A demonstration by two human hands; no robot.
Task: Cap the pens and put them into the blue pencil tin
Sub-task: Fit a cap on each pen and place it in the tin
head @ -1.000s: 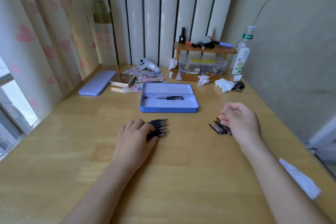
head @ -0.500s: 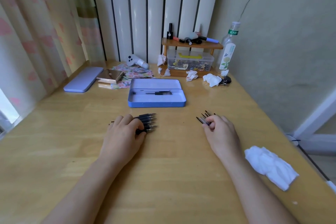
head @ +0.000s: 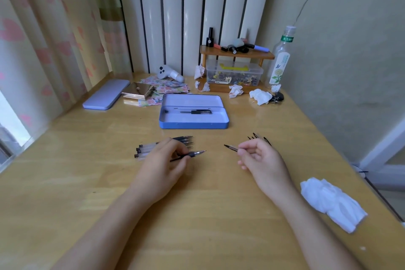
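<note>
The left hand (head: pixel 163 165) pinched one uncapped pen (head: pixel 192 154) between thumb and fingertips, its tip aimed right; the right hand (head: pixel 260 158) held a single cap (head: pixel 231 148) the same way, open end aimed left. Held tip to mouth with a gap between them, the two looked set to be pushed together. Behind the left hand the remaining pens (head: pixel 166 146) lay in a row, and behind the right hand the loose caps (head: pixel 258 137) sat in a small heap, each stock kept beside the hand that draws from it. The blue pencil tin (head: pixel 194 124) stood open toward the table's far edge, one capped pen (head: pixel 196 112) already inside. Half a second earlier both hands rested flat over their piles with nothing lifted; now each had picked out one piece and drawn it toward the middle
</note>
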